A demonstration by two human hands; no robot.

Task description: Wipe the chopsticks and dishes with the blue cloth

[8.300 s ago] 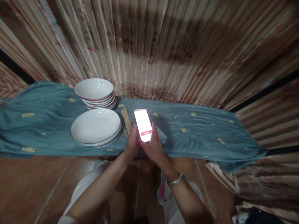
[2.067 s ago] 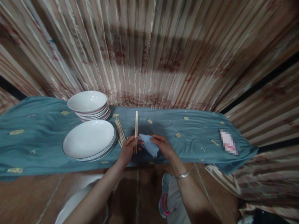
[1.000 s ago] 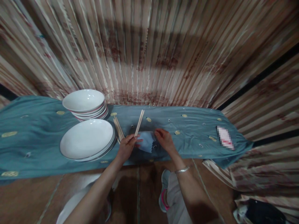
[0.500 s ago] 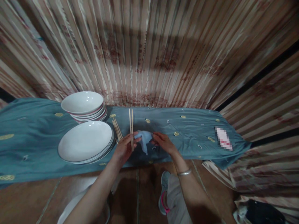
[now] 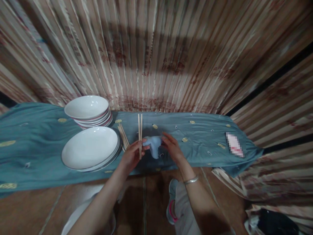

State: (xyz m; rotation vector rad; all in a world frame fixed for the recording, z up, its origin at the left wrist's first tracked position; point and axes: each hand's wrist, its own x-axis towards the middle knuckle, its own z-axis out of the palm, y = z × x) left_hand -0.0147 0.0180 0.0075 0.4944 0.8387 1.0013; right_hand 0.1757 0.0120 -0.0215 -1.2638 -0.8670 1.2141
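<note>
2 chopsticks (image 5: 141,142) are held near-upright in the left hand (image 5: 132,154), w/ fingers closed round their lower part; the tips are pointed to the far side & kept slightly apart. A light blue cloth (image 5: 155,147) is stretched btwn the 2 hands, just right of the sticks: its left end is held at the left fingers, its right edge is pinched by the right hand (image 5: 172,147), & its middle is left hanging in a fold over the near part of the counter (image 5: 200,143). Whether the sticks are touched by the cloth can't be told.

The counter is covered w/ a teal sheet, printed w/ yellow motifs. More chopsticks (image 5: 124,134) are laid in a loose bunch just left of the held pair, btwn it & the plates; the exact no. can't be made out, as their near ends are partly hidden by the left hand. Stacked white plates (image 5: 90,148) are set near left, w/ stacked bowls (image 5: 86,107) placed just beyond, on the far left; red rims are seen on the latter. At far right of the counter, a pale/red patch (image 5: 234,144) is pixelated, so its identity can't be told. A silver bracelet (image 5: 191,180) is worn on the right wrist.
</note>
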